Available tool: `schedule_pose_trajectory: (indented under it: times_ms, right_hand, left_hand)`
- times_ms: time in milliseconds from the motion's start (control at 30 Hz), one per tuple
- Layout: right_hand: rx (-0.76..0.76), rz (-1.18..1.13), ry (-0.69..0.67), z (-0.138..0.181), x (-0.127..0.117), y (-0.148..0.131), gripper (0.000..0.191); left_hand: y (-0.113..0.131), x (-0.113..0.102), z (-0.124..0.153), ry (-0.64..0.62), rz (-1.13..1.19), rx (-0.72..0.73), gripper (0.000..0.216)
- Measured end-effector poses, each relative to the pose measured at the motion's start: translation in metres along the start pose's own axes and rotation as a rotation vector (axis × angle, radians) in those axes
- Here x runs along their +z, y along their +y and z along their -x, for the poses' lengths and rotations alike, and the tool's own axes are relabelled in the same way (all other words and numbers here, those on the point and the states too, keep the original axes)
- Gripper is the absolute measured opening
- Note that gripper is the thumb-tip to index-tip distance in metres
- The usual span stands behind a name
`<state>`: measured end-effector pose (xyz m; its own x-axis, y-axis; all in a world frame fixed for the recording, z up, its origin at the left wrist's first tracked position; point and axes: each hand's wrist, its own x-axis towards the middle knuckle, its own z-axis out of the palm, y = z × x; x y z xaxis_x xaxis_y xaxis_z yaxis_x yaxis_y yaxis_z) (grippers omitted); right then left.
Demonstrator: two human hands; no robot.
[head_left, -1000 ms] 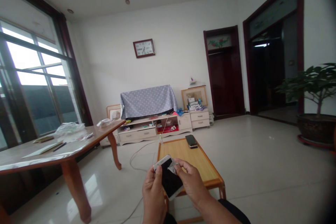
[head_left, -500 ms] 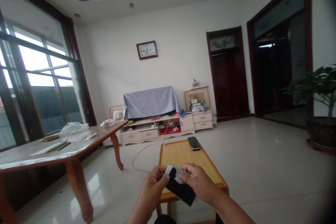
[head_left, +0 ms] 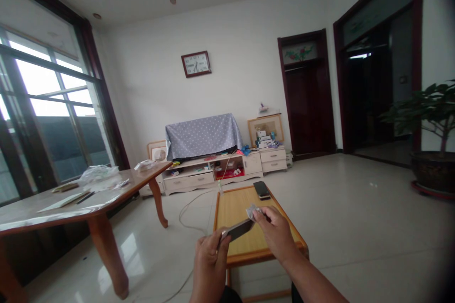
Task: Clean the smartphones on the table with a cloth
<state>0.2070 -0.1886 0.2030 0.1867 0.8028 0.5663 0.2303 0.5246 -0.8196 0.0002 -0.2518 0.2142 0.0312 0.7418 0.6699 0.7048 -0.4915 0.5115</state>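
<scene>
1. Tilted since the earlier frame, the phone (head_left: 239, 231) has gone from showing its black screen to nearly edge-on, and the pale wipe (head_left: 250, 211) has come away from the screen to its far end.
2. Left hand (head_left: 209, 255): upright forearm at lower centre, thumb towards the right; its grip is closed on the near end of the phone, covering that end.
3. Phone: slants up and rightwards out of the left grip, raised in front of the small wooden surface (head_left: 232, 206).
4. Right hand (head_left: 275, 229): forearm comes in from lower right; its grip pinches the wipe at the phone's far end. Whether wipe and phone touch, I cannot tell.
5. Left side: a larger surface (head_left: 137, 183) bears a plastic bag (head_left: 97, 174), paper (head_left: 62, 202) and a dark pen (head_left: 85, 198); a cable (head_left: 181, 213) curves over the floor.
6. Centre: a small bottle (head_left: 220, 186) is by the small surface's far left corner; a dark phone (head_left: 261, 189) lies near its far right corner, beyond the right hand. Both hands hide part of that surface.
7. Far right: a potted plant (head_left: 435, 170), well apart.
</scene>
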Motion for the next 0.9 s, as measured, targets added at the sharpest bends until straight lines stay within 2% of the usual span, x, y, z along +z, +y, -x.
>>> schedule_pose_trajectory:
  times_ms: [167,367,433,600,800,900]
  right_hand:
    - [0.030,-0.057,0.030,0.006,0.008,-0.005,0.027]
    - [0.016,-0.146,-0.154,0.028,0.022,-0.044,0.023]
    - [0.014,-0.165,-0.159,0.026,0.020,-0.046,0.022]
    - [0.092,-0.122,-0.043,0.015,0.015,-0.039,0.025]
    - [0.004,-0.197,-0.147,0.033,0.027,-0.050,0.026]
    - [0.035,-0.171,-0.089,0.027,0.024,-0.042,0.028]
  left_hand:
    - [0.000,0.016,0.009,0.112,-0.111,0.151,0.022]
    - [0.004,0.023,0.009,0.144,-0.175,0.262,0.022]
    - [0.005,0.023,0.010,0.163,-0.179,0.269,0.021]
    - [0.007,0.022,0.011,0.207,-0.188,0.285,0.021]
    - [0.006,0.027,0.010,0.186,-0.169,0.256,0.019]
    - [0.004,0.027,0.012,0.201,-0.155,0.238,0.020]
